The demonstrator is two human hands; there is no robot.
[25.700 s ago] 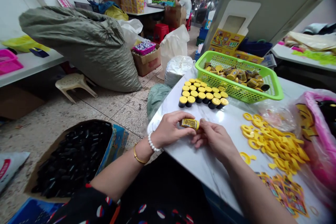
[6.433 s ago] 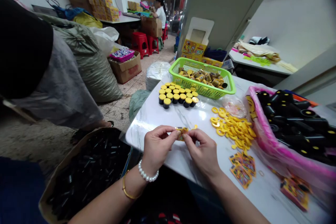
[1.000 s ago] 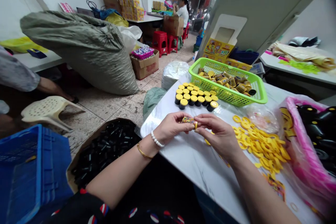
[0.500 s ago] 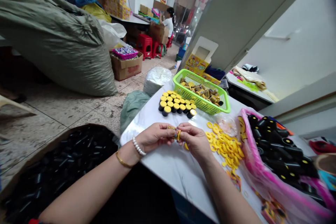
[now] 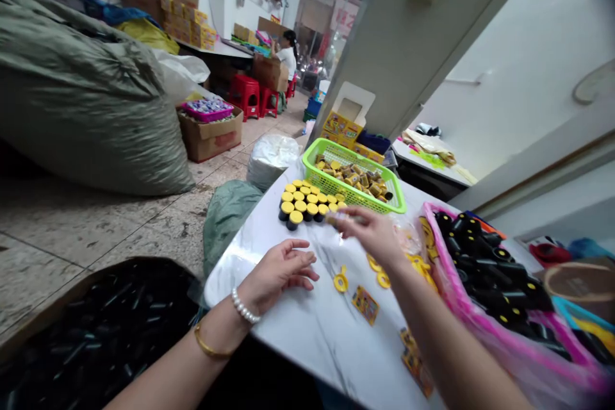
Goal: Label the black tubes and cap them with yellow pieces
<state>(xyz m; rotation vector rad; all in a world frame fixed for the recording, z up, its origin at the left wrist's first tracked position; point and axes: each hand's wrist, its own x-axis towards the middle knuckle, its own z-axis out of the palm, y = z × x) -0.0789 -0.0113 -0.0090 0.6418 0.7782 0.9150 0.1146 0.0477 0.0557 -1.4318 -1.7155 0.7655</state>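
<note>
My left hand [image 5: 283, 269] hovers over the near part of the white table [image 5: 298, 333], fingers loosely apart and nothing in it. My right hand [image 5: 368, 230] reaches to the near right edge of a group of upright black cylinders with yellow caps [image 5: 300, 206]. A small labelled cylinder [image 5: 333, 220], blurred by motion, is pinched at its fingertips. Between the hands and me lie a yellow plastic ring with a tab [image 5: 341, 280] and a printed yellow sticker piece [image 5: 365, 305]. More yellow rings [image 5: 383, 279] lie beside my right forearm, which partly hides the pile.
A green basket [image 5: 396, 202] of labelled cylinders stands behind the capped group. At right, a pink-rimmed bag [image 5: 444, 269] holds black cylinders; more printed pieces [image 5: 414, 359] lie before it. A bin of black parts [image 5: 110, 320] sits at lower left. One person [image 5: 288, 54] sits far back.
My hands have parted. The right moved up and forward toward the capped cylinders with the small labelled cylinder; the left let go and opened. The view shifted, uncovering a ring and a sticker piece.
</note>
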